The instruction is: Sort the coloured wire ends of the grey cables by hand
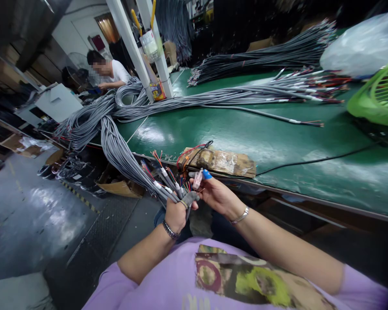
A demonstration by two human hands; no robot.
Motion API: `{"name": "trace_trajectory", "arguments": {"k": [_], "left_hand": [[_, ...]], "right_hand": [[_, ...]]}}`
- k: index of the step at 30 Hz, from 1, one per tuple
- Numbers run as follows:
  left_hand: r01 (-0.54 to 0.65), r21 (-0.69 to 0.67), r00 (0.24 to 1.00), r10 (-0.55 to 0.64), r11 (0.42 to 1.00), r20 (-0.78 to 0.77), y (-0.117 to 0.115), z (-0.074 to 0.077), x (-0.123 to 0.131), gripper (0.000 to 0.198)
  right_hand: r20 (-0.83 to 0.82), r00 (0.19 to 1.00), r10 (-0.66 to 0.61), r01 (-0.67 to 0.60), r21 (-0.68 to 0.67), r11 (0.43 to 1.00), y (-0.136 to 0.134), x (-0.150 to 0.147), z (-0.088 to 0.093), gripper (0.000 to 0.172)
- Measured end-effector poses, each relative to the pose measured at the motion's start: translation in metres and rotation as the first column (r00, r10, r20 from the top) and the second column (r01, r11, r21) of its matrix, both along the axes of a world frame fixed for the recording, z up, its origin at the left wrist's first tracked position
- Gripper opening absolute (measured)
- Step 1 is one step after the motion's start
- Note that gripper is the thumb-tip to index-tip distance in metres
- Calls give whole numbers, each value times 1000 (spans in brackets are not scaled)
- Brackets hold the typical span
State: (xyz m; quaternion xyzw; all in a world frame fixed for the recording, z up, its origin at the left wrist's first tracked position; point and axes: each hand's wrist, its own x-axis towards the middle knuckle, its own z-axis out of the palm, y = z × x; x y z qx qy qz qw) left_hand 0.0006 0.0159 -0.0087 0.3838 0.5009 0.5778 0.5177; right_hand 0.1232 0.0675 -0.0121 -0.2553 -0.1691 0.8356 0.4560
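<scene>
Green bench [245, 129] in a wiring workshop, with two hands working at its near edge.

The left hand [176, 213] is closed in a fist around the stripped ends of a grey cable bundle [123, 150], which runs off toward 10 o'clock and loops back across the bench. The right hand [218, 196], just beside it at 3 o'clock, pinches a small pale connector [198, 178] between thumb and a blue-capped fingertip; its other fingers are curled. A taped block [226, 161] lies at 12 o'clock from the hands, on the bench edge. Further bundles cross the glossy surface toward 1 o'clock; a green basket [380, 92] sits at 2 o'clock. A white post [129, 43] stands at 11 o'clock, with a co-worker [111, 71] seated beyond it. The grey floor [35, 215] at 9 o'clock is shiny.
</scene>
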Motion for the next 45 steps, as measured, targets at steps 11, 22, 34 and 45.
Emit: {"name": "trace_trajectory", "arguments": {"k": [11,22,34,45], "left_hand": [[-56,50,997,58,997,-54,-13,0,-9,29],[-66,17,997,66,998,-39,-2,8,2,28],[-62,-11,998,62,998,-3,0,0,2,24],[-55,6,998,56,998,-43,-8,4,-3,28]], "right_hand": [[94,995,-27,17,104,994,0,5,-4,22],[63,997,-37,26,173,984,4,-3,-12,37],[-36,996,-78,78,2,997,11,-12,-10,31],[-34,998,56,-54,53,997,-1,-3,-14,48]]}}
